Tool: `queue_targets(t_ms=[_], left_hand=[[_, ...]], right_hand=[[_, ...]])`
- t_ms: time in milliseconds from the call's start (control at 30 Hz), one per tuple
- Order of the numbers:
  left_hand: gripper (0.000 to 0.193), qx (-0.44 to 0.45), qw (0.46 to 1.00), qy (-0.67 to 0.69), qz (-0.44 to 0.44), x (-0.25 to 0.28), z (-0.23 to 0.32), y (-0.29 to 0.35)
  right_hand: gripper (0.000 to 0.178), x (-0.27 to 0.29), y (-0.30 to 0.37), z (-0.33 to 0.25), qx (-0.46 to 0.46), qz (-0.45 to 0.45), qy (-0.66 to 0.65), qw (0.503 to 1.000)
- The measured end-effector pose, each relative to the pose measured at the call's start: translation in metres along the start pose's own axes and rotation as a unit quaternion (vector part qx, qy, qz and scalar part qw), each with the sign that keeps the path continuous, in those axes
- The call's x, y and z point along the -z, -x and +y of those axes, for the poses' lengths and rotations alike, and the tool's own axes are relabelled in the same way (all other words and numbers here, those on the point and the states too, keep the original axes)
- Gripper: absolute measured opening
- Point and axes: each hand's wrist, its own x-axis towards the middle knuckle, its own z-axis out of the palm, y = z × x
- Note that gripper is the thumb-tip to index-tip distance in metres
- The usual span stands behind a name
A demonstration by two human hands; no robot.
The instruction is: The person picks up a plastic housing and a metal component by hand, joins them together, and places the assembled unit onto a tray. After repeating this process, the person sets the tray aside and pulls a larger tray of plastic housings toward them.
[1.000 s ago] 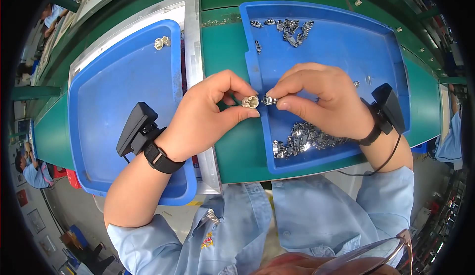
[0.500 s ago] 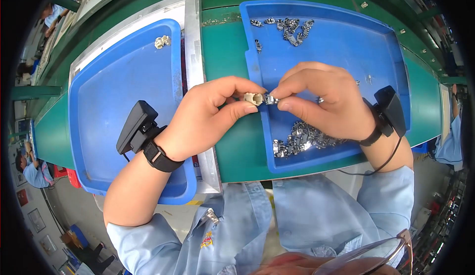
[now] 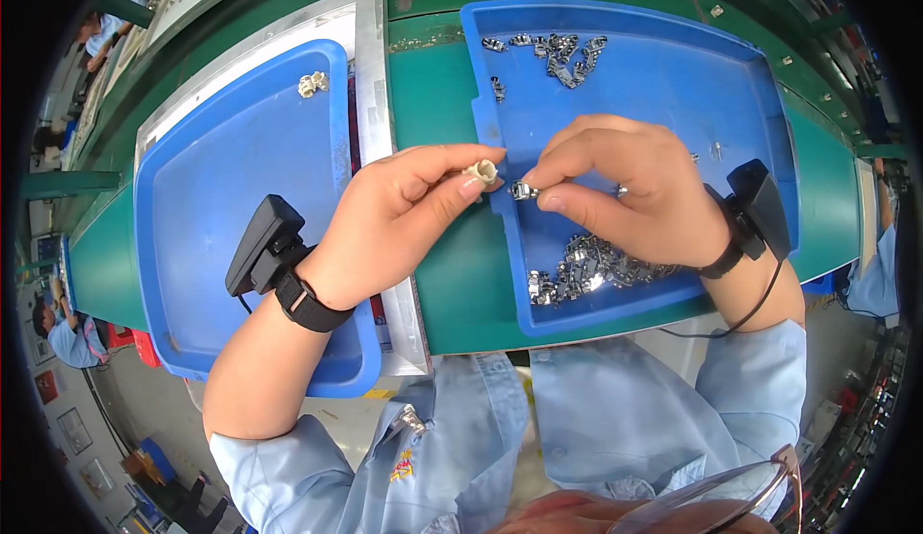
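Between thumb and forefinger, my left hand [image 3: 409, 209] pinches a small cream plastic housing [image 3: 482, 172], its round opening turned up and to the right. My right hand [image 3: 615, 183] grips a small shiny metal clip [image 3: 522, 190] by its right end, just over the left rim of the right blue tray [image 3: 635, 116]. A narrow gap separates clip and housing. Under my right hand a pile of similar metal clips [image 3: 591, 270] lies in the near part of that tray. More metal clips [image 3: 567, 58] lie along its far side.
Another blue tray [image 3: 240, 207] on the left holds cream housings [image 3: 312, 84] in its far right corner. A metal-edged frame [image 3: 373, 82] lies beneath it. The green table [image 3: 437, 92] shows between the trays. Each wrist carries a strapped black device [image 3: 269, 246]. Other people sit farther off at left.
My left hand has drawn the cream housing up and to the left, away from the metal clip, and tilted its opening upward. My right hand has barely moved.
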Motion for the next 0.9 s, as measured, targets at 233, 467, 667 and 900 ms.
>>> queue_targets(t_ms=[233, 467, 667, 900], left_hand=[[0.023, -0.016, 1.0, 0.003, -0.011, 0.0039, -0.0066, 0.0014], [0.023, -0.052, 0.998, 0.038, -0.009, 0.0026, -0.0039, 0.0009], [0.021, -0.116, 0.992, 0.044, -0.035, 0.0043, -0.011, 0.0], [0.019, -0.13, 0.989, 0.065, -0.036, 0.0034, -0.0103, 0.0005]], right_hand=[[0.015, -0.0006, -0.0002, -0.0026, 0.004, -0.003, 0.001, 1.0], [0.017, -0.0048, 0.0006, -0.0029, 0.022, 0.007, 0.002, 1.0], [0.018, -0.0069, -0.001, -0.0013, 0.038, 0.02, 0.01, 0.999], [0.019, -0.0088, -0.0004, -0.003, 0.04, 0.021, 0.003, 0.999]])
